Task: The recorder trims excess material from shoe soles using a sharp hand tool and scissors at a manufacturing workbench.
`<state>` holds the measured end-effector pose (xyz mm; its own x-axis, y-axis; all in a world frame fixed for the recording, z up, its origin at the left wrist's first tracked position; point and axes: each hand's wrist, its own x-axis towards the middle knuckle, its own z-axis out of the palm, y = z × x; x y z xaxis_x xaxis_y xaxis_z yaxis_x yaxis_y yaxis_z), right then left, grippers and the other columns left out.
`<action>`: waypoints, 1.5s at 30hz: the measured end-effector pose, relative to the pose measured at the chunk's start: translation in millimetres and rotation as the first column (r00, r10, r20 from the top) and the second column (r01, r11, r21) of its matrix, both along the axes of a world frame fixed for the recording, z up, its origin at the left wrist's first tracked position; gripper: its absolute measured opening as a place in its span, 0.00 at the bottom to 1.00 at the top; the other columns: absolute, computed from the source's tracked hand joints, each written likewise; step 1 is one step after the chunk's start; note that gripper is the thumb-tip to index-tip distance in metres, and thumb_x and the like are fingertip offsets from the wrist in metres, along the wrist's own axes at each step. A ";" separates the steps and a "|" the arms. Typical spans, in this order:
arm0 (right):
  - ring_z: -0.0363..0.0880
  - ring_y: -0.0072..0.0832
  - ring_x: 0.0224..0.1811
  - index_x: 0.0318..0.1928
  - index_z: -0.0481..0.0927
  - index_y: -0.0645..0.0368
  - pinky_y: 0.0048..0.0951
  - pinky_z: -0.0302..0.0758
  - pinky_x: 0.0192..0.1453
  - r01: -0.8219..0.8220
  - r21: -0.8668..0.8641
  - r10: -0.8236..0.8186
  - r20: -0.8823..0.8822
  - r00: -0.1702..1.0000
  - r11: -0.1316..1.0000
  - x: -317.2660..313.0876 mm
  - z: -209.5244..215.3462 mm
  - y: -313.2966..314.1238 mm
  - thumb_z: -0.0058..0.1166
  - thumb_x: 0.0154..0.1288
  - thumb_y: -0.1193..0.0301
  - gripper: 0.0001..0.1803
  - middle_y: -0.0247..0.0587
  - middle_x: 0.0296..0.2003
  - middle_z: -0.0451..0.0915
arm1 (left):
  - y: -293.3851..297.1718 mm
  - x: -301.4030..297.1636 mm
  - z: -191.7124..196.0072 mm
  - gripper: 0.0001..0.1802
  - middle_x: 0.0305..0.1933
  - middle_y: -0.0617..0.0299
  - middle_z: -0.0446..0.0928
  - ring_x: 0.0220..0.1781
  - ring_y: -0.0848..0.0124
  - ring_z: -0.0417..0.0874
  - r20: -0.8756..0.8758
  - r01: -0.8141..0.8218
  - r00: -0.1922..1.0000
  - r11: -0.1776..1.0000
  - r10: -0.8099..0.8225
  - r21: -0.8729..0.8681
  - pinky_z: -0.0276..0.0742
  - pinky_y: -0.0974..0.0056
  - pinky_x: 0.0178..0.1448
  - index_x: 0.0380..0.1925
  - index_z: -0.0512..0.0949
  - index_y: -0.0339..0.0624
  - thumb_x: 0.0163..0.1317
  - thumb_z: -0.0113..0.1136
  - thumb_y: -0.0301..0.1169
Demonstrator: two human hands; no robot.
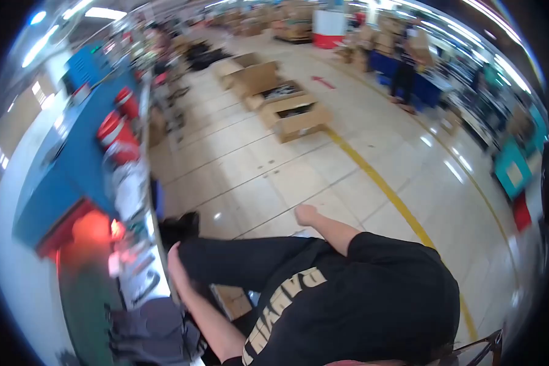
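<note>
The head view looks down over the person's own torso in a black T-shirt (360, 299) with pale lettering, and black trousers (244, 259) across the lap. The left hand (175, 259) lies at the edge of the table (141, 287), just where the trousers' knee meets it; its fingers are hidden against the dark cloth, so I cannot tell whether it is clenched, released or grasping anything. The left forearm runs back from it toward the lower edge. The right hand (306, 215) is raised above the lap, over the tiled floor (268, 171), and looks loosely clenched with nothing in it, though the blur makes that uncertain. A brown cardboard piece (232, 300) shows below the left forearm, near the left hand and well apart from the right hand. A dark shoe-like shape (180, 227) sits just above the left hand. On the table beside the left hand lie blurred white and pink items under a red glow (94, 230). Farther off, open cardboard boxes (287, 110) stand on the floor beside a yellow floor line (384, 189), and red rolls (117, 131) stand along a blue machine (73, 158)
</note>
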<state>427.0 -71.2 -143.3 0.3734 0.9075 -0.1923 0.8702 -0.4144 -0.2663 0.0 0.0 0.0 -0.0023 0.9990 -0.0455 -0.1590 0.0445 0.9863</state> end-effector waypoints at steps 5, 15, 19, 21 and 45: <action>0.83 0.45 0.35 0.30 0.87 0.55 0.44 0.78 0.40 -0.613 0.174 0.629 -0.061 0.775 0.771 -104.8 70.1 73.7 0.59 0.59 0.61 0.12 0.47 0.32 0.84 | -97.9 -19.0 -37.9 0.21 0.54 0.55 0.79 0.54 0.68 0.78 -0.198 -0.283 0.926 0.938 0.322 0.201 0.74 0.65 0.57 0.57 0.75 0.37 0.67 0.58 0.35; 0.83 0.40 0.37 0.47 0.83 0.59 0.34 0.78 0.43 -0.678 0.611 0.904 -0.164 0.395 0.407 -258.1 253.4 98.5 0.54 0.66 0.73 0.11 0.47 0.40 0.84 | -266.0 -26.4 -8.7 0.18 0.30 0.62 0.85 0.35 0.77 0.83 -0.074 -0.170 0.985 0.940 0.154 -0.295 0.76 0.71 0.45 0.32 0.86 0.33 0.70 0.58 0.38; 0.78 0.30 0.26 0.48 0.83 0.59 0.29 0.73 0.33 -0.778 0.628 0.999 0.022 0.049 0.024 -304.9 277.5 118.4 0.54 0.66 0.76 0.12 0.42 0.28 0.81 | -303.4 -29.8 39.6 0.17 0.39 0.58 0.86 0.43 0.74 0.84 -0.061 -0.261 0.965 0.916 0.255 -0.304 0.77 0.70 0.50 0.43 0.84 0.33 0.71 0.55 0.37; 0.79 0.28 0.28 0.48 0.83 0.59 0.28 0.73 0.33 -0.785 0.616 0.992 -0.046 -0.120 -0.066 -335.8 289.5 112.7 0.55 0.65 0.76 0.12 0.43 0.29 0.81 | -327.2 -37.7 51.2 0.17 0.43 0.57 0.85 0.45 0.73 0.85 -0.140 -0.315 0.948 0.910 0.287 -0.269 0.77 0.69 0.51 0.47 0.83 0.34 0.71 0.54 0.36; 0.74 0.17 0.29 0.36 0.83 0.67 0.23 0.70 0.34 -0.636 0.664 0.642 -0.694 -0.326 0.394 -518.2 295.3 142.7 0.63 0.56 0.70 0.12 0.33 0.25 0.79 | -230.4 -61.9 195.4 0.14 0.41 0.54 0.84 0.43 0.65 0.84 -0.521 -0.566 0.601 0.783 0.606 0.257 0.77 0.65 0.48 0.43 0.84 0.37 0.55 0.68 0.25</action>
